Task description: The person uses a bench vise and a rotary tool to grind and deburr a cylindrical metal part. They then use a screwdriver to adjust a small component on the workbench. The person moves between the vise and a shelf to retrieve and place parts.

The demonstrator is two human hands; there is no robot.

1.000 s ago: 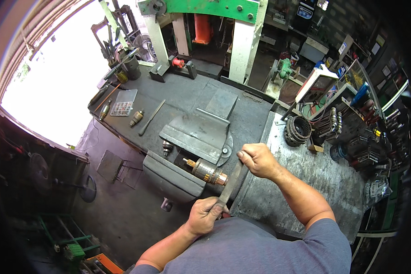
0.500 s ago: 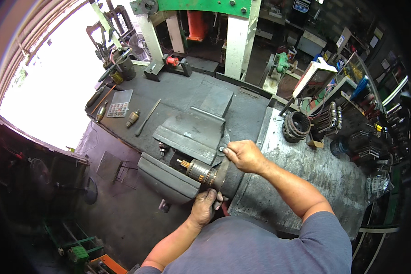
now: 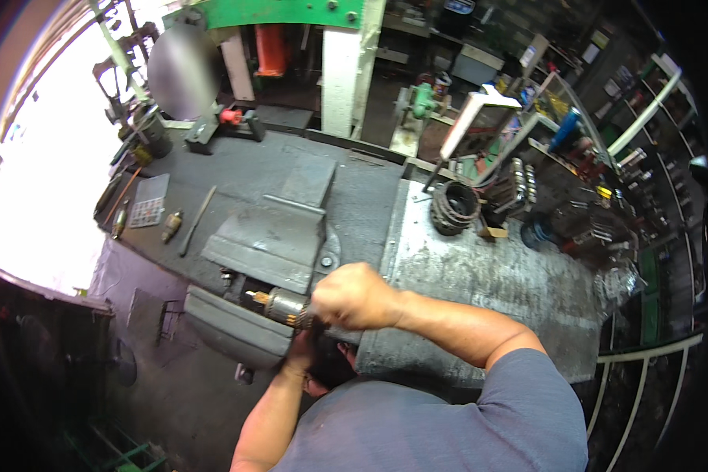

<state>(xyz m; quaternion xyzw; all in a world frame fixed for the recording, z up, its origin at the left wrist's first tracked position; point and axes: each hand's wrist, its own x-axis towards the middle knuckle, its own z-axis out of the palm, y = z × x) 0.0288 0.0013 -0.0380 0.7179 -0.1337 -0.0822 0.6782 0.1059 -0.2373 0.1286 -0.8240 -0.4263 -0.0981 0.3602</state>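
A starter-type armature [image 3: 285,307], with a slotted steel body, copper windings and a thin shaft, lies at the right end of the gap between the jaws of a large grey bench vise [image 3: 263,244]. My right hand [image 3: 354,296] is closed in a fist right beside the armature's right end and covers it. The fist is slightly blurred, and the flat grey strip that ran from it in the earlier view is hidden now. Below the armature, against the vise's near jaw [image 3: 240,329], my left hand [image 3: 299,352] is in shadow and smeared, its fingers not discernible.
Left on the bench lie a clear compartment box [image 3: 148,211], a small armature-like part [image 3: 172,226] and a thin tool [image 3: 197,220]. A slotted metal ring [image 3: 454,208] sits on the metal-topped table [image 3: 480,299] at right. A green-topped press frame [image 3: 341,86] stands behind.
The view has swung right, so the bench sits further left. My right hand has come nearer, down beside the armature's end. My left hand has slipped further under the armature.
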